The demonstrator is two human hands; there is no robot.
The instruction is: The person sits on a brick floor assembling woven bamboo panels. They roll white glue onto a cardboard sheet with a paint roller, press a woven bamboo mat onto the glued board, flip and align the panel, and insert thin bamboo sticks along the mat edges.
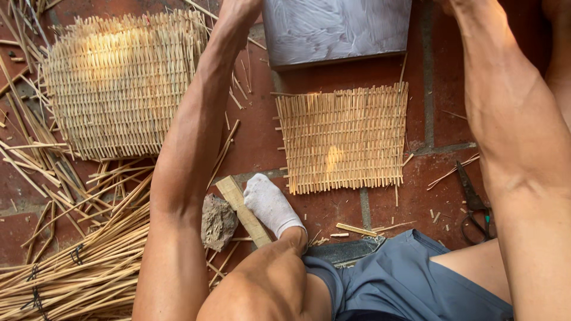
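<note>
Both arms reach up past the top edge toward one grey board [336,30]; the hands are out of view, so their grip cannot be told. Two woven bamboo mats lie on the brick floor [443,77]: a small mat [343,139] just below the board, a large mat [122,80] at left. One pair of scissors [476,205] lies at right.

**Arm and Hand Position**

Both arms extend forward and upward, elbows nearly straight. The left forearm [190,131] rises to the top edge of the view; the right forearm [511,107] runs parallel to it. Both hands lie beyond the frame edge; their grip cannot be seen.
</note>
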